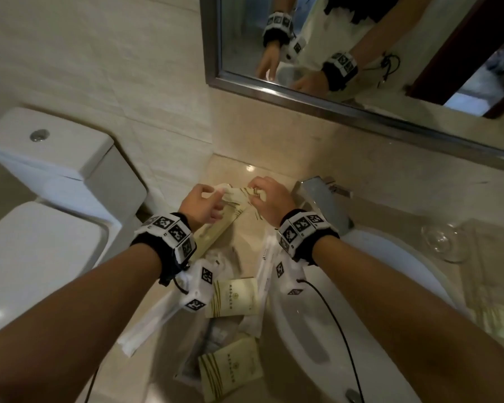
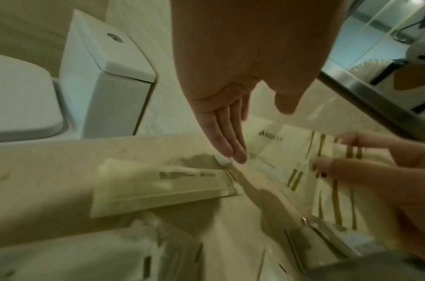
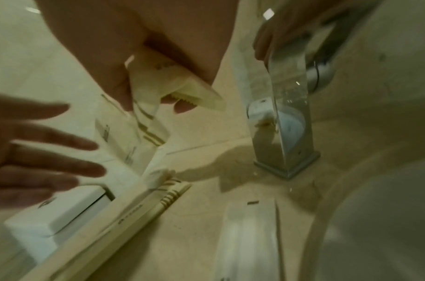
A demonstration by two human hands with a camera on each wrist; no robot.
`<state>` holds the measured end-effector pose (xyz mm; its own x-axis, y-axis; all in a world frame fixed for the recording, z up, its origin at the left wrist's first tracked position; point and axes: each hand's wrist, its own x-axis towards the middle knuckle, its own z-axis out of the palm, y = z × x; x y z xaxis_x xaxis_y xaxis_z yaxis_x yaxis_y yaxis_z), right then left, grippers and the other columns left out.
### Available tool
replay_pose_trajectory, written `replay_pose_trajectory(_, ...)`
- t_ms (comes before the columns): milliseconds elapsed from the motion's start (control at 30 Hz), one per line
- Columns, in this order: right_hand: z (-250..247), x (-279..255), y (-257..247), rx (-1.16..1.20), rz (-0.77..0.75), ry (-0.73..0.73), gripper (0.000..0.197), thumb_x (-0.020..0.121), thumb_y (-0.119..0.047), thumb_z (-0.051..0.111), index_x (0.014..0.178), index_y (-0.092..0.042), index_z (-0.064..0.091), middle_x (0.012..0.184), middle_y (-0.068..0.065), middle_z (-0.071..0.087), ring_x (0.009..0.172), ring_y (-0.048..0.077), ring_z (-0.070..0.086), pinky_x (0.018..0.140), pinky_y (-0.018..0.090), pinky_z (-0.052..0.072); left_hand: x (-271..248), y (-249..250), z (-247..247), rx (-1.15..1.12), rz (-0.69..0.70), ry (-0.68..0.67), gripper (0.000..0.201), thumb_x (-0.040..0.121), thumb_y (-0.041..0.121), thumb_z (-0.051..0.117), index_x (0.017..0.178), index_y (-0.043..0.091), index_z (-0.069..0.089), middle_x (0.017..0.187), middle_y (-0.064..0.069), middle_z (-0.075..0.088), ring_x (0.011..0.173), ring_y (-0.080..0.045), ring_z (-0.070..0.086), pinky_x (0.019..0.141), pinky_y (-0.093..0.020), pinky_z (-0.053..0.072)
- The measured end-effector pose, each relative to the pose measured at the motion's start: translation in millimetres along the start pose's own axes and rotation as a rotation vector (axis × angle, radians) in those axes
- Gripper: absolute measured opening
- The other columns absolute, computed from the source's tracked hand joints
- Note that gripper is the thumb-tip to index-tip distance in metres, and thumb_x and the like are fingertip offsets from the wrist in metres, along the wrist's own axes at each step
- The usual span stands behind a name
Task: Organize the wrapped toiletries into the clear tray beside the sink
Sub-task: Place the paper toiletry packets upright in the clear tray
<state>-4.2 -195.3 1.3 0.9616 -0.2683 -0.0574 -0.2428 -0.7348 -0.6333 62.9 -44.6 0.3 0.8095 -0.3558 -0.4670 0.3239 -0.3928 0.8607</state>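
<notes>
My right hand pinches one end of a cream packet with gold stripes above the back of the counter; the right wrist view shows thumb and fingers curled round it. My left hand is at the packet's other end, and in the left wrist view its straight fingers touch it. Long cream packets lie on the counter below my hands. Nearer me, square cream packets lie in what looks like the clear tray, whose edges are hard to make out.
The white sink is on the right, with a chrome faucet close beside my right hand. A toilet stands left of the counter. Long white wrapped packets lie at the counter's left edge. A glass dish sits beyond the sink.
</notes>
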Motion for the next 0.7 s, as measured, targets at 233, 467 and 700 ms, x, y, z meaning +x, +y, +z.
replay_pose_trajectory(233,-34.8,-32.7,-9.8,-0.131,-0.179,-0.122,0.023,0.088,-0.011,0.057,0.109,-0.002,0.061,0.109,0.015,0.06,0.1,0.026,0.055,0.082,0.022,0.034,-11.4,21.9,22.9,0.021,0.133,0.005,0.047,0.085,0.003,0.058,0.129,0.013,0.046,0.098,-0.016,0.056,0.065,-0.019,0.06,0.058,-0.024,0.058)
replay_pose_trajectory(467,-91.7,-71.2,12.1,-0.016,0.008,0.115,0.019,0.089,-0.027,0.057,0.098,-0.011,0.063,0.093,-0.001,0.062,0.086,0.018,0.056,0.071,0.024,0.04,-40.7,52.1,76.1,-0.066,0.297,0.07,0.059,0.077,-0.004,0.06,0.126,0.023,0.044,0.109,-0.011,0.056,0.101,-0.029,0.061,0.086,-0.049,0.054)
replay_pose_trajectory(700,-147.2,-110.2,79.7,0.209,0.335,0.052,0.04,0.081,-0.053,0.06,0.1,-0.018,0.061,0.108,-0.003,0.06,0.105,0.019,0.059,0.092,0.036,0.047,-77.1,78.8,143.5,-0.139,0.329,-0.008,0.047,0.078,-0.006,0.061,0.12,0.011,0.05,0.11,-0.008,0.054,0.106,-0.032,0.06,0.084,-0.046,0.056)
